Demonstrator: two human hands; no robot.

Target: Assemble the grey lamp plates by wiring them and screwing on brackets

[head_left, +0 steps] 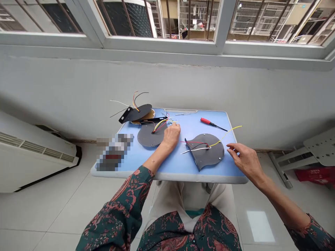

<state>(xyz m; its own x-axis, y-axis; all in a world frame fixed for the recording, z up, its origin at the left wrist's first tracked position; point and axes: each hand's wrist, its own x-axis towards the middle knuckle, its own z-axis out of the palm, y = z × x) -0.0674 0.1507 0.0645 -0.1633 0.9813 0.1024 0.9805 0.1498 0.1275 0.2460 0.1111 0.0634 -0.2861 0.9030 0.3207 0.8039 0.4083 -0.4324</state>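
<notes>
My left hand (171,135) reaches forward over a small blue table (146,164), fingers curled at the coloured wires of a dark round plate (149,136). Whether it grips anything I cannot make out. My right hand (244,158) hovers at the table's right edge with fingers apart, holding nothing, just right of a second dark round plate (208,153) with red, white and yellow wires. A third plate (136,113) with a bracket and loose wires lies at the far left corner, over a yellowish disc.
A red-handled screwdriver (212,123) lies at the far right of the table. A blurred object (112,151) sits at the left edge. A white appliance (34,157) stands on the floor to the left, a white stand (309,153) to the right. A wall and window are ahead.
</notes>
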